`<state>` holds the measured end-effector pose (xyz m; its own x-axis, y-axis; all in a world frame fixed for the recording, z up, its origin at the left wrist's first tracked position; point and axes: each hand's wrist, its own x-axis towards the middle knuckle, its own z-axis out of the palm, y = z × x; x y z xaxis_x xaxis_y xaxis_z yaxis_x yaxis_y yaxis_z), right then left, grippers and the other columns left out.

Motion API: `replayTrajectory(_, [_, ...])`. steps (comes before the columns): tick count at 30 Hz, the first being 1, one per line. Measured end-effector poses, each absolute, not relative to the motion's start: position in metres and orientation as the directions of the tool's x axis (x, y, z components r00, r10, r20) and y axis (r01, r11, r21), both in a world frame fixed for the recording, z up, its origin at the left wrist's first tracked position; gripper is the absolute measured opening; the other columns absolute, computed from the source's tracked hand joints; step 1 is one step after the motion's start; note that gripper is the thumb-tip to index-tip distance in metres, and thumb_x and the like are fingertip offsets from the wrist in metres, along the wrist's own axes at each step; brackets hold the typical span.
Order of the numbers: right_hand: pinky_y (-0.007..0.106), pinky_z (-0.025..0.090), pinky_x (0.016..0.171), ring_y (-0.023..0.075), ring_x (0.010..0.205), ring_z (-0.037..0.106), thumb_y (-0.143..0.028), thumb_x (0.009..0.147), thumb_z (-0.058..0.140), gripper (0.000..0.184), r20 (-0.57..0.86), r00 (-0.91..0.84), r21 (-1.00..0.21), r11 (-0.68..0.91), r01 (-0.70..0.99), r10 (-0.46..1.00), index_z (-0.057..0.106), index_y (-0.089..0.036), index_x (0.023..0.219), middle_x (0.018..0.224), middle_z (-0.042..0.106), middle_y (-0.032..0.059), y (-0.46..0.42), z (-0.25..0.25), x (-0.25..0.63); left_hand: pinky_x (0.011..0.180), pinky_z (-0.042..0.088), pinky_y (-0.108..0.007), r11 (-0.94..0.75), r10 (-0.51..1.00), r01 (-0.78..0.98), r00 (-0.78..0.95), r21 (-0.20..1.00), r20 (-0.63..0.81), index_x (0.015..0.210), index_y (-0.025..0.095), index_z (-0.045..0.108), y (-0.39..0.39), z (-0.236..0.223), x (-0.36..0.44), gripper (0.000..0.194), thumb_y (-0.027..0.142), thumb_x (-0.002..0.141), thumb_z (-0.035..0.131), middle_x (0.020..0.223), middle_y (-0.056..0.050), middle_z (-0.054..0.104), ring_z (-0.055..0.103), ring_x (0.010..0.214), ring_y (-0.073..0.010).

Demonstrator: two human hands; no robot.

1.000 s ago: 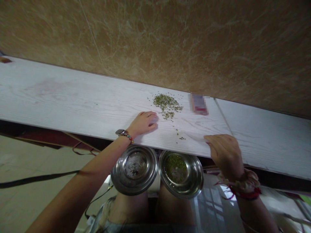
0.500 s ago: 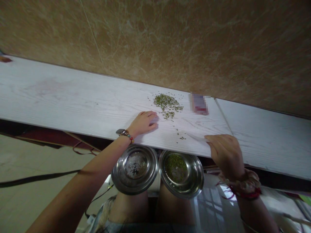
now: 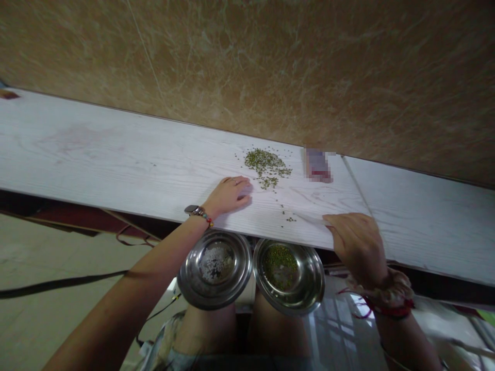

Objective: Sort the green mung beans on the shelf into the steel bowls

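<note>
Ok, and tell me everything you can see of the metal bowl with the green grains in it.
The bowl is round, shiny and silvery, apparently steel, with a wide rim. It sits just below the white board's near edge, over the person's thighs, right of the other bowl. Small green grains lie toward its left side, and its right side is bare. Neither the left hand nor the right hand touches it.

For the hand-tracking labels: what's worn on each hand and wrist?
Left hand: ring on one finger, dark-faced watch, multicoloured beaded bracelet. Right hand: pale, bunched scrunchie-like band, red band with loose red strands. Both hands ungloved, forearms sleeveless.
</note>
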<state>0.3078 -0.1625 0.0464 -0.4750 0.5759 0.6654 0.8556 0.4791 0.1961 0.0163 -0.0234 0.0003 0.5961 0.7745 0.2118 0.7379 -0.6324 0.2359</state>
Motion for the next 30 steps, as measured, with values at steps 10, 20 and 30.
replayTrajectory(10, [0.034, 0.047, 0.081, 0.0156, 0.079, 0.065, -0.002, 0.085, 0.048, 0.028, 0.64, -0.521, 0.151, 0.572, 0.806, 0.565, 0.067, -0.02, 0.098, 0.084, 0.073, 0.002, -0.169, 0.05, 0.306, 0.109, 0.038, -0.041, -0.634, 0.773, 0.741, 0.601, 0.22, 0.203, 0.123, 0.018, 0.059, -0.023, 0.001, 0.017, 0.04, 0.034, 0.088, 0.048, 0.138, -0.01, 0.058, 0.053, 0.127, -0.0244])
replayTrajectory(20, [0.034, 0.046, 0.082, 0.0179, 0.08, 0.064, -0.004, 0.085, 0.053, 0.023, 0.675, -0.486, 0.186, 0.509, 0.84, 0.555, 0.065, -0.017, 0.099, 0.084, 0.072, 0.0051, -0.171, 0.05, 0.316, 0.109, 0.038, -0.042, -0.644, 0.765, 0.733, 0.607, 0.222, 0.214, 0.122, 0.02, 0.059, -0.023, -0.001, 0.016, 0.038, 0.034, 0.089, 0.047, 0.138, -0.009, 0.058, 0.052, 0.127, -0.0241])
replayTrajectory(30, [0.033, 0.046, 0.078, 0.0184, 0.076, 0.063, -0.003, 0.085, 0.053, 0.02, 0.65, -0.488, 0.216, 0.474, 0.854, 0.583, 0.062, -0.016, 0.097, 0.081, 0.071, 0.0056, -0.179, 0.048, 0.321, 0.109, 0.039, -0.043, -0.648, 0.761, 0.729, 0.606, 0.222, 0.23, 0.122, 0.02, 0.059, -0.021, -0.003, 0.016, 0.038, 0.035, 0.089, 0.048, 0.138, -0.008, 0.058, 0.053, 0.126, -0.0243])
